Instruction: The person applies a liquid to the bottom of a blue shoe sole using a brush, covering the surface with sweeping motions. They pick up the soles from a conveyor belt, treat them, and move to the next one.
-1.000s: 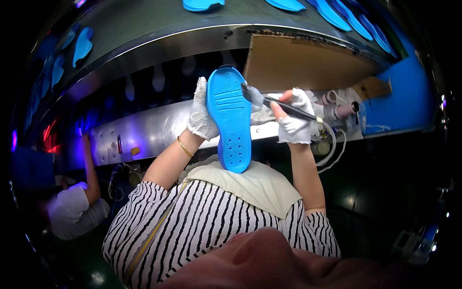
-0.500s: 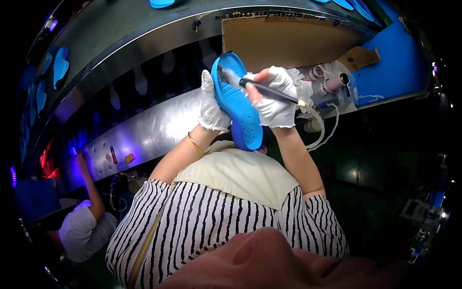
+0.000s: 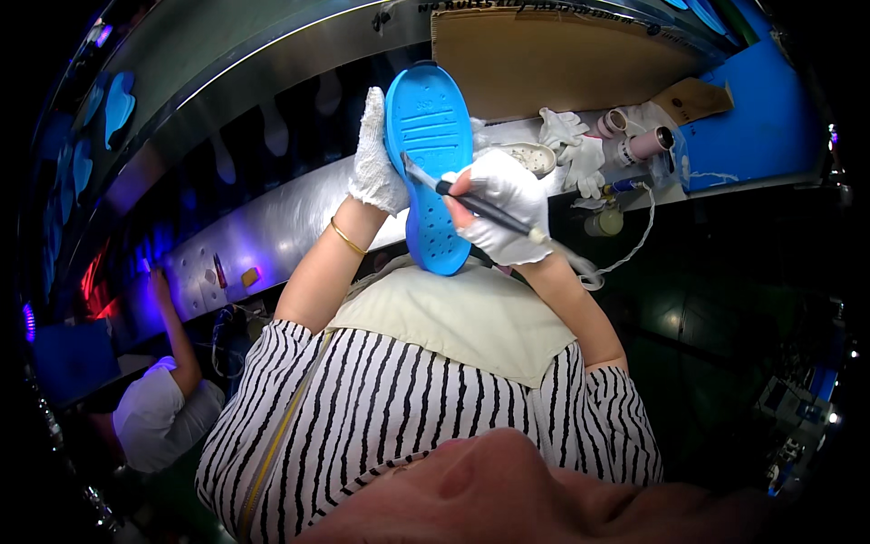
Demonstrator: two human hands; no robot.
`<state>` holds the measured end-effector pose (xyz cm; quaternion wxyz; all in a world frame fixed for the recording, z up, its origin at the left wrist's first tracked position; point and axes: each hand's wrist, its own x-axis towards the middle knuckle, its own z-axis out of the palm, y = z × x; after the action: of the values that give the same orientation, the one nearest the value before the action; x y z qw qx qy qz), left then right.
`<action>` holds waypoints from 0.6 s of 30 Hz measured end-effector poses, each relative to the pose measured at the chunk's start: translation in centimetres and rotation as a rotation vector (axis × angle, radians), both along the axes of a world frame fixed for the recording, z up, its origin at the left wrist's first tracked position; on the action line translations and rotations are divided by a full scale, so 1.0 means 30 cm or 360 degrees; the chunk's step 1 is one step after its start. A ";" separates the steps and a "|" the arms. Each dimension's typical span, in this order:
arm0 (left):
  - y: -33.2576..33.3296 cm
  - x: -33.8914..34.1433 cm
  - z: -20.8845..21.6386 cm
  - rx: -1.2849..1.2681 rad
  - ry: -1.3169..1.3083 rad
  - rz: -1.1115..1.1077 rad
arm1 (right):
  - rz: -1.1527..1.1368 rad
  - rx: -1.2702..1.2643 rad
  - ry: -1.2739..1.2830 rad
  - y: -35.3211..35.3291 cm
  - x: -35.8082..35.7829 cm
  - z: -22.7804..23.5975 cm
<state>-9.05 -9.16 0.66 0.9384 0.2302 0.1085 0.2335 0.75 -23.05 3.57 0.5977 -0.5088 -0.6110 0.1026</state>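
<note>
A bright blue shoe sole (image 3: 433,122) stands tilted before my chest, its ridged and dimpled inner side toward me. My left hand (image 3: 375,163), in a white knit glove, grips its left side; the fingers point up along the edge and some are hidden behind it. In my right hand (image 3: 507,204), gloved with thumb and fingertip bare, is a dark-handled brush (image 3: 497,215) held like a pen. Its bristles rest at the sole's left inner edge, near the narrow middle. A pale tube (image 3: 580,265) trails from the handle's rear end.
Behind the sole runs a metal ledge (image 3: 304,204) below a conveyor (image 3: 217,45) carrying blue soles. Cardboard (image 3: 562,68) leans at the back. Right of it lie white gloves (image 3: 580,150), a shallow dish (image 3: 530,156) and pink cylinders (image 3: 651,143). Another person's arm (image 3: 177,326) reaches in at left.
The sole has turned more upright, showing its inner face fully. The brush has moved from the sole's far end down to its left edge near the middle. Both hands keep their holds.
</note>
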 end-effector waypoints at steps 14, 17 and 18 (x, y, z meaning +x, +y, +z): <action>-0.112 0.004 -0.013 0.0268 0.0044 -0.0015 | 0.0033 -0.0247 0.0695 -0.075 0.066 -0.036; -0.063 0.027 -0.040 0.0176 -0.0207 -0.0015 | 0.0111 -0.0095 0.0296 -0.046 0.029 -0.027; -0.055 0.028 -0.035 0.0165 -0.0244 0.0038 | 0.0161 -0.0012 0.0127 -0.041 0.024 0.004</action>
<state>-8.22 -10.80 -0.39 0.9279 0.2586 0.0268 0.2670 1.46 -24.27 3.69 0.6137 -0.4750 -0.6112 0.1553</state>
